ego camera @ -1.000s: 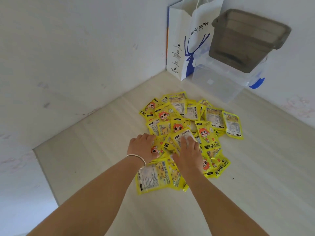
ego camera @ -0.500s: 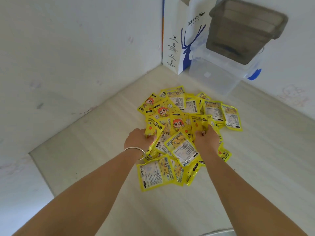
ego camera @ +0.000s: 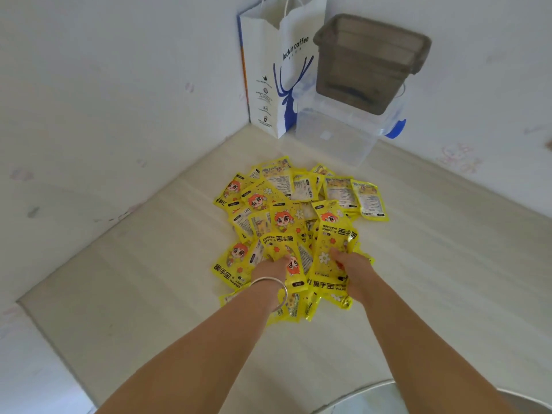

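A heap of several yellow hand-warmer packets (ego camera: 298, 204) with a cartoon face lies on the pale wooden surface (ego camera: 149, 294), in the corner between two white walls. Both my hands are dug into the near side of the heap. My left hand (ego camera: 267, 268), with a silver bangle (ego camera: 270, 281) on its wrist, grips packets that cover its fingers. My right hand (ego camera: 354, 268) pinches an upturned packet (ego camera: 331, 246) with its fingertips on the packet's face. More packets lie under both wrists.
In the far corner stands a white paper coffee bag (ego camera: 268, 85). Next to it is a clear plastic box (ego camera: 337, 135) with a dark grey bin (ego camera: 370, 61) tilted on top. A grey rounded edge (ego camera: 418, 395) shows at the bottom right.
My hands came in from the sides of the heap and closed toward each other. Packets at the near edge were turned over and now show their printed fronts.
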